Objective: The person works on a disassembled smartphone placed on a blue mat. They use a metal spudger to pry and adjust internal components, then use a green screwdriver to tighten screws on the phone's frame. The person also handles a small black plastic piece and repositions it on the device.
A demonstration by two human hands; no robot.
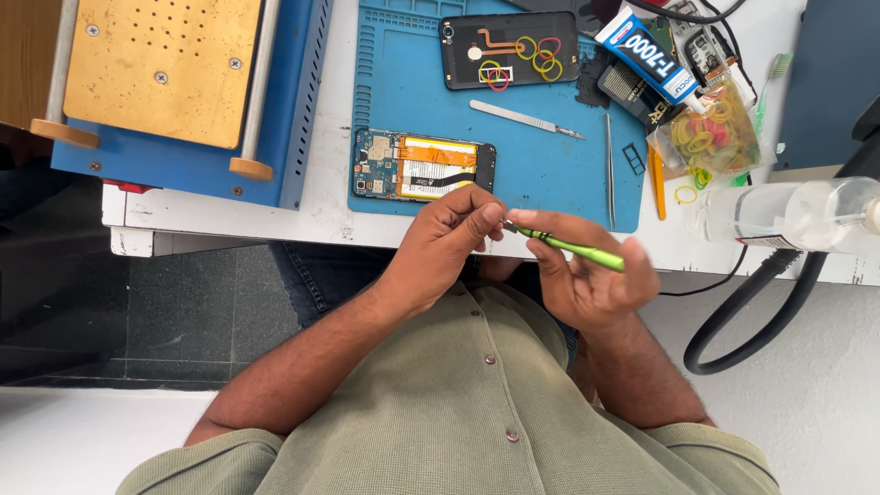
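My right hand (596, 280) holds a slim green screwdriver (573, 246) close to my chest, just below the table edge. The fingertips of my left hand (454, 234) pinch the screwdriver's metal tip. Right above my hands lies an opened phone (422, 165) with its circuit board and battery exposed, on a blue work mat (550, 174). Neither hand touches the phone.
On the mat lie a black phone back cover (509, 48) with coloured rubber bands on it, a scalpel (527, 119) and tweezers (609, 170). A glue tube (646, 55), a bag of rubber bands (710, 137) and a clear bottle (788, 215) sit at the right. A blue machine with a brass plate (174, 82) stands at the left.
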